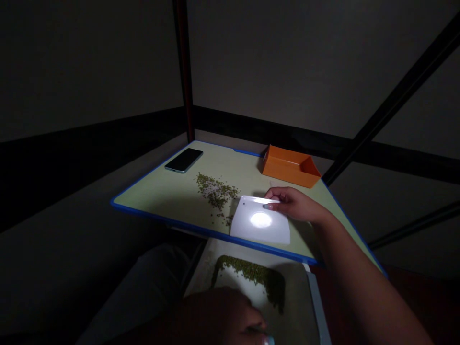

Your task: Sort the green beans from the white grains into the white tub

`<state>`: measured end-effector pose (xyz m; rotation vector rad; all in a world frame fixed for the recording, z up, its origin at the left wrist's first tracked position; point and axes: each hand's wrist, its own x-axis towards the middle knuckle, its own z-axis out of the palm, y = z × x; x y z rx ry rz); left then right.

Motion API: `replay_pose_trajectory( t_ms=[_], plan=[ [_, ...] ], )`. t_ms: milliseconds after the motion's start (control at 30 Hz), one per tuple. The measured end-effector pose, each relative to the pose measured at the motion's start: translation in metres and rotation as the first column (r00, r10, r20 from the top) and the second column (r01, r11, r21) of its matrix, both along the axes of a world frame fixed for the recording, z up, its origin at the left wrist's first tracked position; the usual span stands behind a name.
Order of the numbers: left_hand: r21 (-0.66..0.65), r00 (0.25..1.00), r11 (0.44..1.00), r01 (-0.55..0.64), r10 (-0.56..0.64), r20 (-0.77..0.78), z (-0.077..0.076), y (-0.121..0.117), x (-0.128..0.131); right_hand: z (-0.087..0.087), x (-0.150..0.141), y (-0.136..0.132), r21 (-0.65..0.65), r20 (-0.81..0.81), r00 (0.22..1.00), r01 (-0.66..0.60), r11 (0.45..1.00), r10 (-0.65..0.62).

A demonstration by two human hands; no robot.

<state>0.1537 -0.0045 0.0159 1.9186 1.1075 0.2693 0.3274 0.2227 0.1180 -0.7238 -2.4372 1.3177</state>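
Note:
My right hand [293, 205] grips the top edge of a white plastic scraper [247, 225], a flat plate with a small hole at one corner and a bright light spot on it. The scraper is over the near edge of a pale board with a blue rim [161, 191]. Just left of it, small green and pale grains [214, 190] are scattered on the board. Below the board, my left hand [233, 318] is in shadow over a white tray [247, 288] with green grains [251, 270] along its far and right sides. Its fingers are closed; what they hold is unclear.
An orange open-sided tray [287, 167] sits at the board's far right. A phone [184, 160] with a dark screen lies at the far left. Dark walls and black bars [398, 86] stand around the board. Part of a leg [143, 287] shows at the lower left.

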Motion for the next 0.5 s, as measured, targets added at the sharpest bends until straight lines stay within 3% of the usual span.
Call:
replay_pose_trajectory(
  t_ms=[200,500],
  plan=[
    [0.046,1.0,0.999,0.014,-0.013,-0.024,-0.0021,0.0009,0.0005,0.0016,0.0025,0.0008,0.017,-0.03,0.998,0.055,0.998,-0.055],
    [0.042,1.0,0.999,0.006,-0.006,0.005,-0.0005,-0.0001,-0.0005,-0.0002,-0.0038,-0.0034,-0.044,0.009,0.999,0.038,0.998,-0.037]
  ],
)
